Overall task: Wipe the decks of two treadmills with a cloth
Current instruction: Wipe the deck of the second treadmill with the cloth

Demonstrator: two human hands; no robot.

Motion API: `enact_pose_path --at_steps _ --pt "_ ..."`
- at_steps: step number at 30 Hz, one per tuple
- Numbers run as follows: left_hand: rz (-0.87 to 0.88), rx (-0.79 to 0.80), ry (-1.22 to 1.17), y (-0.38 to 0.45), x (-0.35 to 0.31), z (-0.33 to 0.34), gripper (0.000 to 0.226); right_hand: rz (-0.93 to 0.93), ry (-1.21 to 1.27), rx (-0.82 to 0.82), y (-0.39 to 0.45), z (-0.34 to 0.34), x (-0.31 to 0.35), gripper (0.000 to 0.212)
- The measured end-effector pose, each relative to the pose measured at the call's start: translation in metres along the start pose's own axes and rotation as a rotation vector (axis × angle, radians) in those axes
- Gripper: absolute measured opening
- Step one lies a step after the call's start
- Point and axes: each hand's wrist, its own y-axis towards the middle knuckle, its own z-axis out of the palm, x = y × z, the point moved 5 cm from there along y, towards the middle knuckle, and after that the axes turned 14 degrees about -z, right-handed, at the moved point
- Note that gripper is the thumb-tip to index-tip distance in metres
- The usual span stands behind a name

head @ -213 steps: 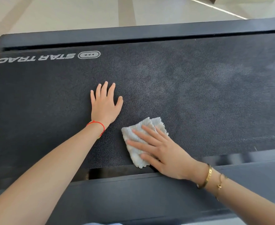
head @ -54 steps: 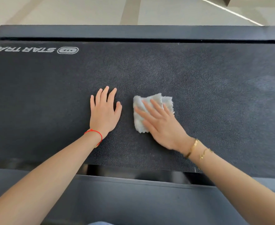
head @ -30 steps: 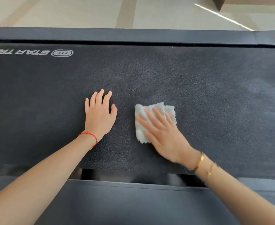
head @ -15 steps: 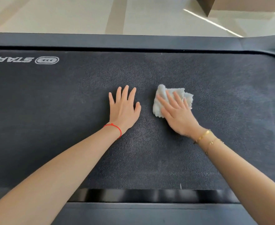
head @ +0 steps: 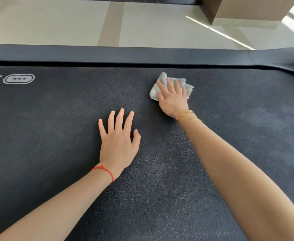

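Person leans over a dark grey textured treadmill belt (head: 160, 188) w/ both arms out. Right hand (head: 173, 100) lies flat, fingers straight, pressing a small crumpled white terry cloth (head: 161, 80) onto the belt near its far edge, just short of the black side rail (head: 125, 53); nothing curled round the cloth, just palm and fingers on top. Left hand (head: 117, 145) is also flat w/ fingers spread, bracing on the belt nearer the person, holding nothing; thin red string bracelet (head: 104, 170) on that wrist, gold chain bracelets (head: 188, 115) on the right. Progress, as a guess: mid-wipe on this deck. A paler, streaky patch between the arms looks like wiped area; left part by the white printed logo (head: 19, 78) and right end look unworked, can't be sure. No 2nd treadmill in sight, so that's prob. still to do. Beyond the rail: pale beige tiled floor (head: 56, 21), sunlit stripe across it, brown box-like base (head: 243, 9) top right.
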Motion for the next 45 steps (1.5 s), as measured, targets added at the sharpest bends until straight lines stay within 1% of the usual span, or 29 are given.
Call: enact_pose_path --at_steps 2,5,7,8,10,12,14,16,17,19,23,25,26,27,31,33,36,41,43,45 --pt "-0.002 0.004 0.004 0.001 0.000 0.000 0.059 -0.078 -0.020 0.017 0.010 0.007 0.020 0.051" --pt "-0.001 0.011 0.028 0.001 0.000 0.000 0.059 -0.311 -0.005 0.072 -0.005 0.014 0.043 0.050" --pt "-0.003 0.016 0.044 0.001 0.000 0.000 0.061 -0.460 0.016 0.090 -0.022 0.016 0.043 0.050" --pt "-0.006 0.016 0.045 0.001 -0.001 -0.001 0.062 -0.489 0.026 0.091 -0.025 0.014 0.035 0.049" --pt "-0.009 0.023 0.045 0.001 -0.001 -0.002 0.063 -0.431 0.002 0.059 -0.014 0.003 0.005 0.050" --pt "-0.013 0.025 0.040 0.000 -0.002 -0.002 0.064 -0.275 -0.049 0.009 0.011 -0.012 -0.033 0.051" --pt "-0.015 0.028 0.034 0.000 -0.002 -0.003 0.064 -0.093 -0.039 0.016 0.039 -0.023 -0.060 0.052" --pt "-0.014 0.026 0.047 0.000 -0.003 -0.003 0.064 0.016 -0.023 0.056 0.057 -0.020 -0.063 0.052" --pt "-0.014 0.021 0.053 0.001 -0.002 -0.003 0.064 0.024 -0.028 0.069 0.063 -0.017 -0.056 0.053" --pt "-0.016 0.017 0.057 0.001 -0.003 -0.003 0.065 -0.038 -0.021 0.080 0.067 -0.010 -0.034 0.053" --pt "-0.019 0.017 0.049 0.002 -0.002 -0.002 0.065 -0.283 -0.008 0.133 0.042 0.001 0.010 0.052" --pt "-0.017 0.014 0.044 0.002 -0.001 -0.002 0.065 -0.407 0.013 0.113 0.019 0.003 0.015 0.050" --pt "-0.016 0.015 0.040 0.002 -0.001 -0.001 0.064 -0.427 0.027 0.097 0.010 0.001 0.010 0.050" --pt "-0.013 0.015 0.033 0.002 0.000 -0.001 0.064 -0.399 0.041 0.078 0.004 -0.002 -0.001 0.049" --pt "-0.012 0.018 0.002 0.002 0.000 -0.001 0.063 -0.114 0.031 0.034 -0.002 -0.020 -0.047 0.050" --pt "-0.015 0.013 -0.009 0.002 0.000 0.000 0.061 -0.066 0.008 0.044 -0.008 -0.020 -0.044 0.051" --pt "-0.015 0.000 -0.029 0.002 0.000 0.000 0.057 -0.094 0.035 0.043 -0.036 -0.014 -0.019 0.050" --pt "-0.014 -0.017 -0.062 0.000 0.000 -0.001 0.056 -0.348 0.031 0.049 -0.127 -0.003 0.031 0.050" --pt "-0.019 -0.015 -0.086 0.000 0.000 -0.002 0.055 -0.398 0.045 0.088 -0.154 -0.001 0.032 0.050" --pt "-0.027 -0.010 -0.116 -0.001 0.001 -0.004 0.053 -0.378 0.039 0.098 -0.157 -0.006 0.022 0.050"
